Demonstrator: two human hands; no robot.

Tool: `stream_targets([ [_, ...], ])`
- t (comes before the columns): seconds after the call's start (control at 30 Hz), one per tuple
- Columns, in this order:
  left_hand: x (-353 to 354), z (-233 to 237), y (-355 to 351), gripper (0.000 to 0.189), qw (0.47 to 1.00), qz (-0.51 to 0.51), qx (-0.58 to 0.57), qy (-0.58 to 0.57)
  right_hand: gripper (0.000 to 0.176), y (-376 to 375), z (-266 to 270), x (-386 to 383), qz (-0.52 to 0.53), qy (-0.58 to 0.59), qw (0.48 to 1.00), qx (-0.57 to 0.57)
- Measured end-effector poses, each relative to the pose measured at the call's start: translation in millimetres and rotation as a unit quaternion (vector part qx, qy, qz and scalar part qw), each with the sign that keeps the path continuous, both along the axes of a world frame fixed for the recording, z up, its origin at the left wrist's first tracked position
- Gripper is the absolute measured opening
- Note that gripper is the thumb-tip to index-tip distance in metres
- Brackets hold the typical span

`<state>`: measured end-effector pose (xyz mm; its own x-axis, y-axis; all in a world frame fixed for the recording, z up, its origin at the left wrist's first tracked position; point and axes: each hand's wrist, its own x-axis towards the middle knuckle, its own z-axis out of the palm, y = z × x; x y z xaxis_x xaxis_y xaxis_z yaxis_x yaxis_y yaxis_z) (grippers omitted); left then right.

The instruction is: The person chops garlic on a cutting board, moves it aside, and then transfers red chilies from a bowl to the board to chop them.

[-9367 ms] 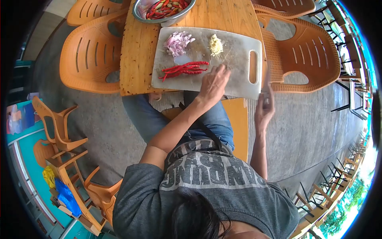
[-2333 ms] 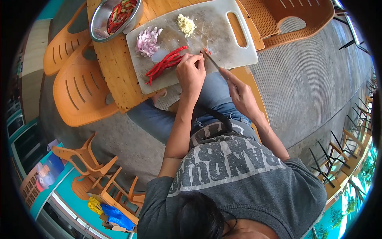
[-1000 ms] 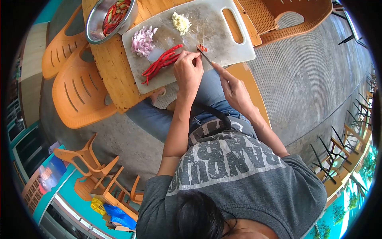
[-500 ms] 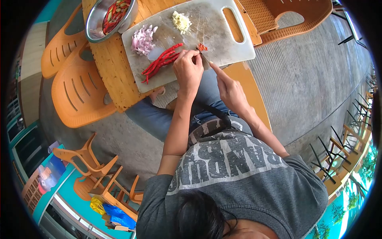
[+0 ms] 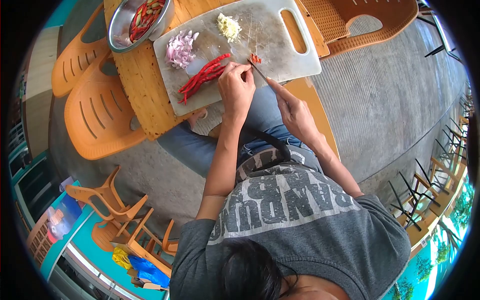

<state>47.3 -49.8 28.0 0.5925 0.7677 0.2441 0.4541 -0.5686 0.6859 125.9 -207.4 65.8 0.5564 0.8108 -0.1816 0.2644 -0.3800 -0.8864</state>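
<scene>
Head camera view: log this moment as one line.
left hand: curled, contents hidden | right hand: holding knife | chopped chilli: on cutting board beside knife | whole red chillies: near left hand

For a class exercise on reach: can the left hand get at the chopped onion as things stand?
Probably yes: the chopped onion lies uncovered on the board, near the left hand. Red chilies lie between but look low enough to pass over; that hand seems busy beside the knife.
</scene>
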Motion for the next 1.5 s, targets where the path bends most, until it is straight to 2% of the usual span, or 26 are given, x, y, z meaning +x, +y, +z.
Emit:
stream_targets([
  [0.3, 0.7, -3.1, 0.3, 0.006, 1.000, -0.007, 0.001, -0.027, 0.043, 25.5, -15.1, 3.8, 0.002, 0.022, 1.000, 0.014],
  [0.67, 1.7, 0.1, 1.8, 0.004, 0.999, -0.011, 0.021, -0.034, 0.042, -6.4, -10.4, 2.5, -0.001, 0.011, 1.000, 0.014],
  [0.8, 0.2, 0.5, 0.8, 0.005, 0.999, -0.013, 0.013, -0.029, 0.041, -0.6, -7.9, 5.3, -0.010, 0.062, 0.998, -0.013],
  [1.2, 4.2, -1.0, 1.5, 0.006, 1.000, -0.005, -0.006, -0.023, 0.041, -0.9, -8.3, 0.2, -0.014, 0.005, 1.000, 0.017],
  [1.5, 3.7, -2.1, 2.2, 0.005, 0.999, -0.003, -0.017, -0.032, 0.043, 1.3, -7.2, -3.3, -0.012, 0.015, 1.000, 0.006],
])
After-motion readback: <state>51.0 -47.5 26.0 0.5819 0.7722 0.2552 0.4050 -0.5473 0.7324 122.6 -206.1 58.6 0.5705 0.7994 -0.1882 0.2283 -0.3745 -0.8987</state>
